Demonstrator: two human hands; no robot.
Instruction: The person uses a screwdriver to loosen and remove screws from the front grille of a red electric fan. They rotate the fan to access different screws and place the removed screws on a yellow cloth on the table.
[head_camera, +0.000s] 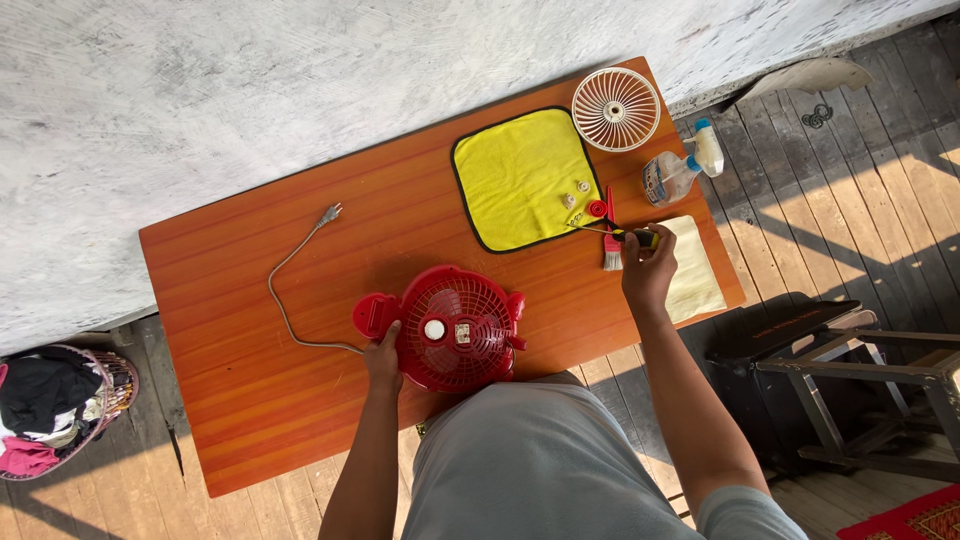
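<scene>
- The fan (455, 328) under my left hand (382, 362) is red, with a white hub.
- The table (250, 300) is orange-brown wood grain.
- The cloth (520, 175) is yellow, edged black.
- The grille (616, 109) is cream-white.
- The tool (628, 235) in my right hand (648, 272) has a yellow and black handle.
- The cord (285, 290) is grey.
- The second cloth (698, 280) is pale yellow.
</scene>
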